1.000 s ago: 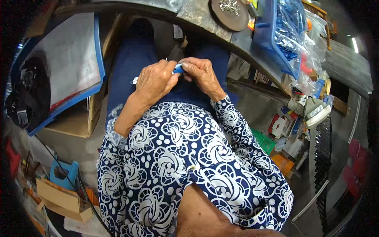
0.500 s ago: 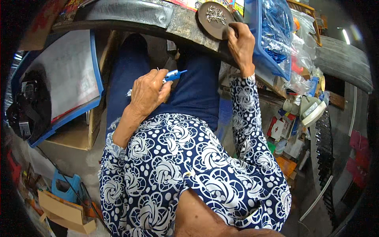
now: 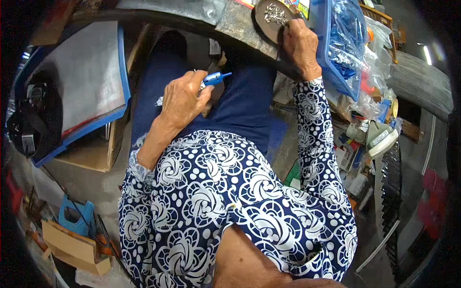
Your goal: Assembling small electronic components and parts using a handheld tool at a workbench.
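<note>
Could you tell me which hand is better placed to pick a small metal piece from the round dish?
Right. The right hand already rests on the round dish, while the left hand holds a blue tool over the lap.

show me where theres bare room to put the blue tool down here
The lap, beside the left hand holding the blue tool, is bare. So is the grey board at left. Crowded: the right hand at the round dish, the blue bin, the bagged clutter.
</note>
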### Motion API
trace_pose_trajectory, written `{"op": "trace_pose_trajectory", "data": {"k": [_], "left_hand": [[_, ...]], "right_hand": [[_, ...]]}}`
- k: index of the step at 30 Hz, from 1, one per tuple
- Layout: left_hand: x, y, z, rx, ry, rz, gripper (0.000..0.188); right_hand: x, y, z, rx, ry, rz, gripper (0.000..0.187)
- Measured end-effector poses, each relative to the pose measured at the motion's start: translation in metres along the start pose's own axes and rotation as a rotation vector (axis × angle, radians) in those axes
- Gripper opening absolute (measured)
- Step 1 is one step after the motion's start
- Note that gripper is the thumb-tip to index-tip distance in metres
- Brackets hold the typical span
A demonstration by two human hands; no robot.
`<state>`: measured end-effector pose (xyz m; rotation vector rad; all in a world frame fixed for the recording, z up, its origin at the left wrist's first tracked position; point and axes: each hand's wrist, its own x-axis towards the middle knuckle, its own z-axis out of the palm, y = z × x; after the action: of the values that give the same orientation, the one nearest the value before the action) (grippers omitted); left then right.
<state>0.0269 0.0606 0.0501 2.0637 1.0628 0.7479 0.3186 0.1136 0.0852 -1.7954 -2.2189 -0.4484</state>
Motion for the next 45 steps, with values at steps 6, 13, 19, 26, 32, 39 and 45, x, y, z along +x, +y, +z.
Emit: {"op": "trace_pose_trajectory", "data": {"k": [6, 13, 19, 26, 32, 39, 45], "left_hand": [[-0.011, -0.005, -0.004, 0.013, -0.039, -0.048, 0.023], [-0.024, -0.015, 0.001, 0.069, -0.061, -0.064, 0.026], [-0.026, -0.019, 0.005, 0.077, -0.079, -0.061, 0.026], [-0.029, -0.02, 0.006, 0.099, -0.102, -0.063, 0.026], [-0.031, -0.019, 0.006, 0.108, -0.139, -0.099, 0.027], [-0.033, -0.023, 0.009, 0.116, -0.133, -0.084, 0.027], [-0.033, -0.023, 0.011, 0.168, -0.142, -0.073, 0.026]], "right_hand": [[-0.011, -0.03, -0.022, 0.251, -0.002, 0.218, 0.015], [-0.041, -0.129, -0.043, 1.035, -0.334, 0.526, 0.018], [-0.059, -0.157, -0.024, 1.132, -0.515, 0.64, 0.02], [-0.068, -0.164, -0.009, 1.114, -0.5, 0.613, 0.019], [-0.069, -0.167, -0.006, 1.055, -0.488, 0.611, 0.019], [-0.073, -0.174, 0.0, 0.921, -0.425, 0.538, 0.018], [-0.074, -0.188, -0.002, 0.7, -0.278, 0.399, 0.014]]}}
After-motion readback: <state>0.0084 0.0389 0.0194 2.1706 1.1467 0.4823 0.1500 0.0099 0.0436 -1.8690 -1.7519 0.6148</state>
